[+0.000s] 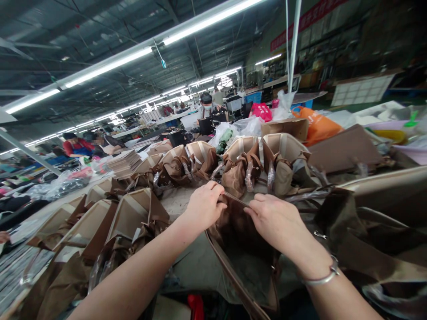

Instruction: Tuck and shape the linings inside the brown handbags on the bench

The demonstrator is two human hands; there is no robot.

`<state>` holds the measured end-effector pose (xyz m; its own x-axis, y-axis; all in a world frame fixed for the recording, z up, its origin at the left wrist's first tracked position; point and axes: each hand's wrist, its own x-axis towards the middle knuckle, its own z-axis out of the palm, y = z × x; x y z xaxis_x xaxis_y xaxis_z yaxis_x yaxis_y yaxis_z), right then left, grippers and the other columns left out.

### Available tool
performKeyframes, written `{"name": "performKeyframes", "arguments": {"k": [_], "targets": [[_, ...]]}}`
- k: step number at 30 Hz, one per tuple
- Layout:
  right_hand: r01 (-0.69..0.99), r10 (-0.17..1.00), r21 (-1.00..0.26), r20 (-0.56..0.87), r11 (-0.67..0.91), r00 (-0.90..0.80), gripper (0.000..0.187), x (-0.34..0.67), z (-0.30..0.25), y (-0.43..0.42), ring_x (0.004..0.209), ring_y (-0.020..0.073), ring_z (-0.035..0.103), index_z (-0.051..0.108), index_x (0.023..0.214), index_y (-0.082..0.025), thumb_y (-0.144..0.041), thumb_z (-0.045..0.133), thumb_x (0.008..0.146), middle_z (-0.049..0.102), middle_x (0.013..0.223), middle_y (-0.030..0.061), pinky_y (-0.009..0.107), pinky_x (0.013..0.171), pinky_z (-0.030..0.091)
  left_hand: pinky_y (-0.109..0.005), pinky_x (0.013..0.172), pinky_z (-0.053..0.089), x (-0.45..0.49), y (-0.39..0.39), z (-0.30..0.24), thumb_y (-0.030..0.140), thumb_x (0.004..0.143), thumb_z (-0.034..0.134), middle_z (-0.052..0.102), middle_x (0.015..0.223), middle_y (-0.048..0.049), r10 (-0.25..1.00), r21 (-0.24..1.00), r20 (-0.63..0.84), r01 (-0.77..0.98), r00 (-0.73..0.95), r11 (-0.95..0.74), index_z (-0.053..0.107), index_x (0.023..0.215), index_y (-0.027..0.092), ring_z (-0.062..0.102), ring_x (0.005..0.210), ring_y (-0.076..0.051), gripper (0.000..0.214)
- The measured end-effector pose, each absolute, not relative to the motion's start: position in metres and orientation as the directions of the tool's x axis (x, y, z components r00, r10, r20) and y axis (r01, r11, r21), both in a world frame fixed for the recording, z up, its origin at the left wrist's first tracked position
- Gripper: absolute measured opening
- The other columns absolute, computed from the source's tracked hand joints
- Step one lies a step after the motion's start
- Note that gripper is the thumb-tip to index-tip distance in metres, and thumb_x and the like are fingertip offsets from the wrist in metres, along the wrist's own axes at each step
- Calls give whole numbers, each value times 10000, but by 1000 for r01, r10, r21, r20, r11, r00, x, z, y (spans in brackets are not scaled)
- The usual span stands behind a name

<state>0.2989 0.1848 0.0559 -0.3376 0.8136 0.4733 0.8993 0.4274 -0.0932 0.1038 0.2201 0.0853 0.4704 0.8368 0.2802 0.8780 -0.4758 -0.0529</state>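
A brown handbag (243, 249) gapes toward me at the front of the worktable, its dark inside showing. My left hand (207, 205) pinches the far rim of this bag at its left, thumb and fingers closed on the edge. To the right, my right hand (275, 218) grips the same rim with thumb and fingers, and a metal bangle (323, 279) circles that wrist. The near rim hangs loose below, touched by neither hand. Just beyond my hands stand other brown bags (233, 175) with beige linings and plastic-wrapped handles.
More unfinished-looking bags (128, 213) line the left, and a large one (376, 240) lies close at right. Behind are a stack of boards (124, 163), an orange bag (315, 126) and a pink bag (261, 112). Co-workers (75, 144) sit farther back. A metal pole (295, 44) rises at right.
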Motion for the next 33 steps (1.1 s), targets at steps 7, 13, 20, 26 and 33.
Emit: {"name": "performKeyframes", "arguments": {"k": [7,13,20,26,33], "targets": [[905,818,-78,465,418,-337,183,298,55,188,728,174,550,612,792,-222,-355,526,884,588,744,22,282,554,326,-309,684,482,96,219,84,257,775,590,547,965,-23,859,-102,260,897,441,-430,484,883,213,584,829,-192,158],[906,843,-61,396,419,-363,284,287,66,195,696,169,597,589,1044,-253,-460,550,853,632,823,18,266,530,351,-312,648,493,96,216,84,273,792,569,552,971,-33,863,-91,255,899,437,-428,488,907,207,601,810,-199,155],[908,877,-6,263,418,-402,238,269,74,222,761,171,623,633,763,-204,-395,542,872,667,786,32,253,608,397,-296,649,492,91,218,86,246,798,551,555,980,-41,870,-92,238,902,432,-422,502,934,200,612,806,-194,151],[880,851,-9,257,475,-457,327,270,75,225,712,149,613,645,718,-206,-406,472,910,668,749,21,231,613,385,-291,664,487,80,219,88,225,797,548,535,1033,-41,827,-86,262,866,497,-493,513,976,216,605,843,-188,183],[872,846,14,235,489,-478,352,263,76,227,726,164,620,649,727,-199,-397,433,921,678,758,32,243,613,375,-275,671,479,69,229,85,253,816,548,549,1029,-16,761,-80,297,809,578,-583,585,961,228,596,831,-165,151]]}}
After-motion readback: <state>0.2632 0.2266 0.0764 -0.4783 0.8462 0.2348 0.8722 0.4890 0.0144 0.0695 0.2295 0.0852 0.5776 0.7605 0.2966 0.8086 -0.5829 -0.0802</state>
